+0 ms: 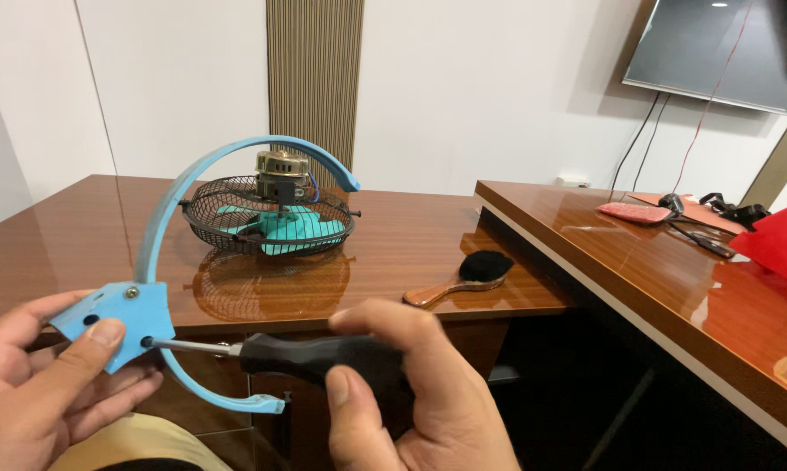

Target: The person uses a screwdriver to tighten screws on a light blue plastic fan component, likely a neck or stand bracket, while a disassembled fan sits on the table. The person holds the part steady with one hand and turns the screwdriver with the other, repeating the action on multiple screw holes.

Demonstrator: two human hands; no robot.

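Below the desk's (79,235) near edge, over my lap, my left hand (40,384) is closed on the blue bracket (119,318), thumb pressed on its flat plate and fingers curled beneath. My right hand (411,392) is wrapped around the black handle of the screwdriver (306,356), whose steel shaft runs level to the left, with its tip seated at the plate's right edge, just below a screw head.

To do this step well, as I judge it:
- Keep the shaft in line with the screw; a tilted tip is likely to slip out.
- Press along the shaft while turning, and brace the plate with the left thumb so the bracket cannot twist.
- Keep the left fingers out of the tip's line in case it slips.

The bracket's curved arm rises from the plate and arcs in front of the fan (270,214), a black wire cage with teal blades and a bare motor on top, which lies flat on the desk. A wooden brush (463,277) with black bristles lies near the desk's right end.

No package, label or sign can be made out. On the side desk (585,235) at right lie a flat pink object (635,212) and black cables; a red object (782,244) sits at the frame's right edge. A dark screen (716,52) hangs on the wall.
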